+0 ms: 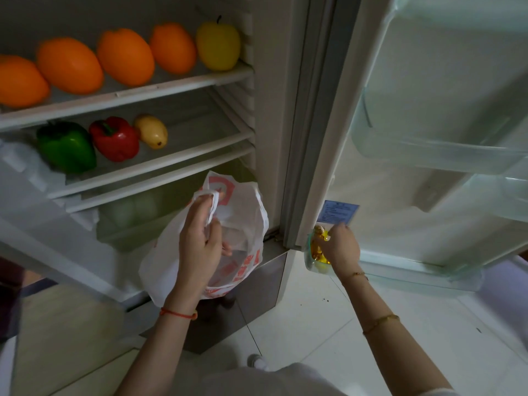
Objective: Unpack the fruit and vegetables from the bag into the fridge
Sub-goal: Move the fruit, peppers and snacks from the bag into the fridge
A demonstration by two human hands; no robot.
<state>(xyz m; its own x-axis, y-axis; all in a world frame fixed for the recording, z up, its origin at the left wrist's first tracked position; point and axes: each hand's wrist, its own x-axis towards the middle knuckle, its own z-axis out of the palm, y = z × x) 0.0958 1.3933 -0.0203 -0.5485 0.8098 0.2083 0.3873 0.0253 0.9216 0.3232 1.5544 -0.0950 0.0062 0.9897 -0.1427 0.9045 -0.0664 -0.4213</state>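
Nearest me, my left hand pinches the handles of the white plastic bag, fingers curled round the gathered film so its mouth hangs open in front of the fridge's lower edge. I'd say it is held that way so the other hand can reach in freely. The bag looks nearly slack; I cannot tell whether anything is left inside.

My right hand is out at the foot of the open door, fingers curled over a small clear container of yellow pieces, low by the door's bottom rack, apparently setting it there.

Further in, the top shelf carries a row of orange fruits with a yellow pepper at its right end. The shelf below holds a green pepper, a red pepper and a yellow mango, side by side toward the left. Pale green shapes show through the crisper drawer.
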